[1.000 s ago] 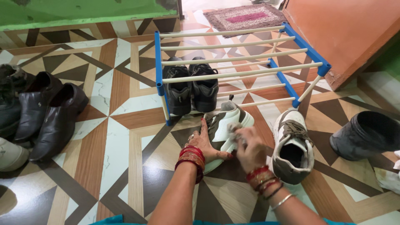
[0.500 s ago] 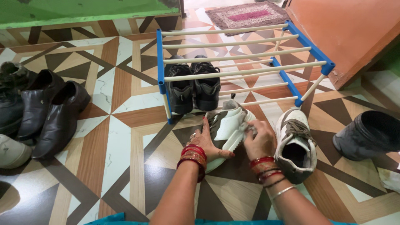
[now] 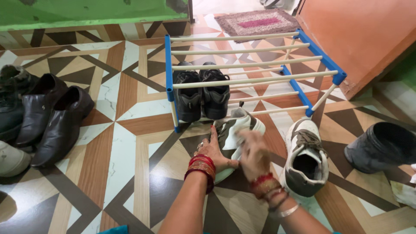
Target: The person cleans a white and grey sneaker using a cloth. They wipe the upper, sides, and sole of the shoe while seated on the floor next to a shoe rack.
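We see a white sneaker (image 3: 236, 132) lying on the patterned floor (image 3: 130, 173) just below centre frame, tipped on its side, its long axis running from lower left to upper right, one end touching the foot of the blue-and-white shoe rack (image 3: 255, 69); our left hand (image 3: 212, 151) lies flat and spread against its left side; our right hand (image 3: 253, 156) is blurred over its lower edge, and we cannot tell its grip; a second white sneaker (image 3: 305, 158) stands just right, a dark bucket (image 3: 381, 147) further right; black shoes (image 3: 47, 117) sit well apart at left, with open floor between.
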